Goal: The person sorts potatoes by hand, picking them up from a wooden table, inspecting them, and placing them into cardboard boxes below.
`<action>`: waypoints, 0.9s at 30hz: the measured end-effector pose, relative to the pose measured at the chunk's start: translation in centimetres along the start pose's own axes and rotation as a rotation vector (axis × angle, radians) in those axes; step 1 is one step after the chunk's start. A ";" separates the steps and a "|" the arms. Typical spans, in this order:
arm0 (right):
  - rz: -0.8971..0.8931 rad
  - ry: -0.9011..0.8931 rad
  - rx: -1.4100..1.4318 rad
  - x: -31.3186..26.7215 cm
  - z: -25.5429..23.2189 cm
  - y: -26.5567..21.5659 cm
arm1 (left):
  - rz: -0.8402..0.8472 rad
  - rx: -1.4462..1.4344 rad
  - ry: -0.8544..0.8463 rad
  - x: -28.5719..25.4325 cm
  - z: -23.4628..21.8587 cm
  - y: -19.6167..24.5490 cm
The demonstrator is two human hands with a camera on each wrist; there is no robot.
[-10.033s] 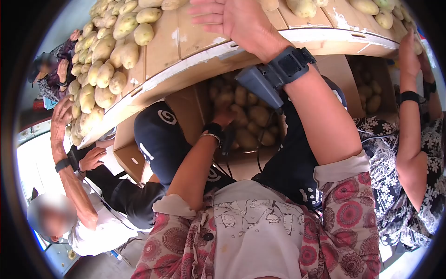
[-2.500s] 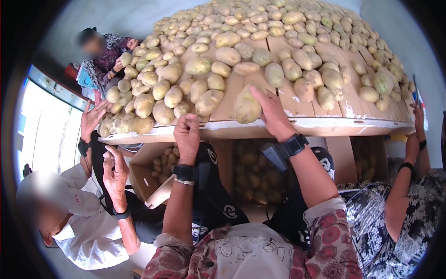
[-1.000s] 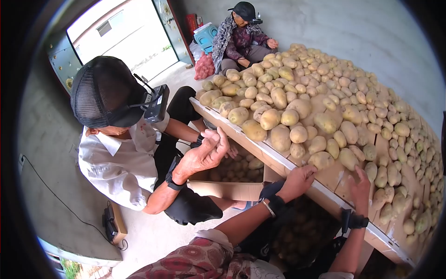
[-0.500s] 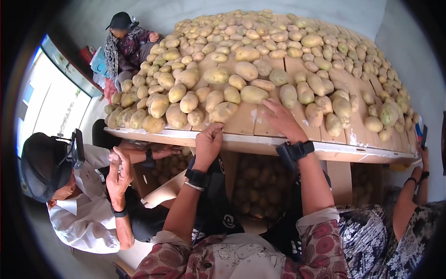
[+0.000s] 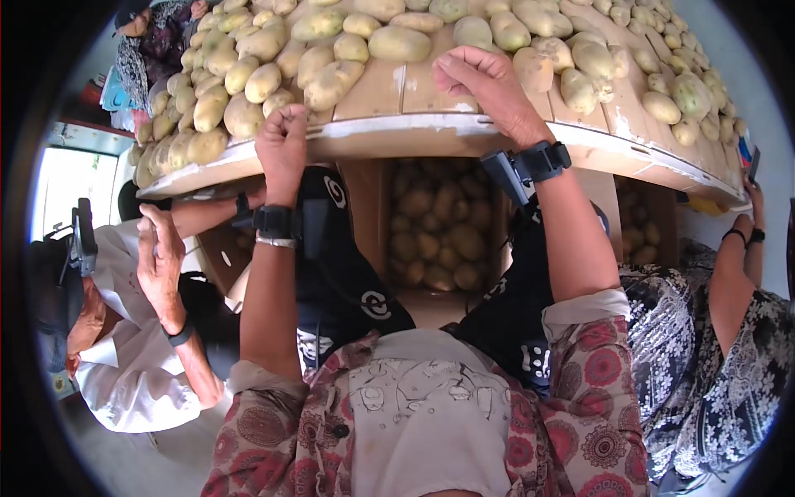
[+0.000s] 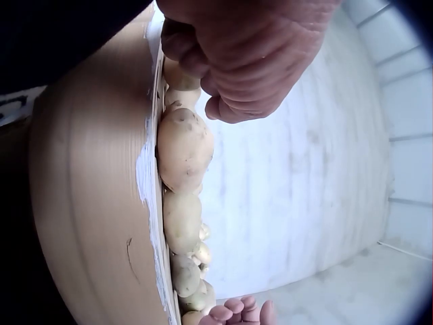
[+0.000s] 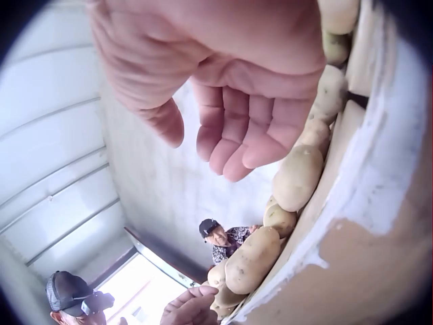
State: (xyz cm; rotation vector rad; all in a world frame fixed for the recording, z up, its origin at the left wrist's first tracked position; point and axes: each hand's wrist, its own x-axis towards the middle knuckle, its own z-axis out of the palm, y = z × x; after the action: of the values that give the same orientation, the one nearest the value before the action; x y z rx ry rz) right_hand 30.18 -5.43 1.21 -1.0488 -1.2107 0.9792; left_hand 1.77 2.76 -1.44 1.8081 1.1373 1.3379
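Potatoes lie spread across the cardboard-topped table [image 5: 377,94] in the head view. My left hand [image 5: 282,149] is at the white-painted front edge, its fingers curled in and nothing visible in them. Right beside it is a long potato [image 5: 333,84]. In the left wrist view this hand [image 6: 254,57] is bunched above a row of potatoes [image 6: 184,150]. My right hand [image 5: 489,87] hovers over the table's front part, fingers loosely bent. The right wrist view shows its palm [image 7: 230,81] with nothing in it. An oblong potato [image 5: 399,44] lies beyond it.
Below the table, between my knees, stands a cardboard box [image 5: 364,211] with potatoes in it. A person in a white shirt [image 5: 149,364] sits close at the left, a raised hand [image 5: 160,261] near my left arm. Another in patterned clothing [image 5: 704,348] sits at the right.
My right hand reached under the table's edge at first, then moved a large potato onto the table and let it go. It has since drawn back towards me. The view has tilted down.
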 end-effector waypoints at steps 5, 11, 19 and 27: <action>0.135 -0.105 0.094 -1.6 0.9 0.5 | -0.042 -0.038 -0.001 0.3 -1.1 -0.4; 0.368 -0.235 0.224 -5.1 4.1 0.5 | -0.028 -0.196 0.023 0.5 -1.9 -1.6; 0.752 -0.462 -0.013 -7.0 6.8 6.8 | -0.036 -0.067 0.050 0.1 -3.1 -0.8; 0.063 -0.593 -1.142 -14.4 5.4 31.7 | -0.057 -0.240 0.059 0.1 -3.6 -1.0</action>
State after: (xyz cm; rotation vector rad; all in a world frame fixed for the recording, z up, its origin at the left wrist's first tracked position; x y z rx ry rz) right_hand 22.39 -11.21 -32.70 -1.7205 -2.3678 0.6043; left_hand -1.93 3.30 -1.18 1.5623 1.0032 1.4361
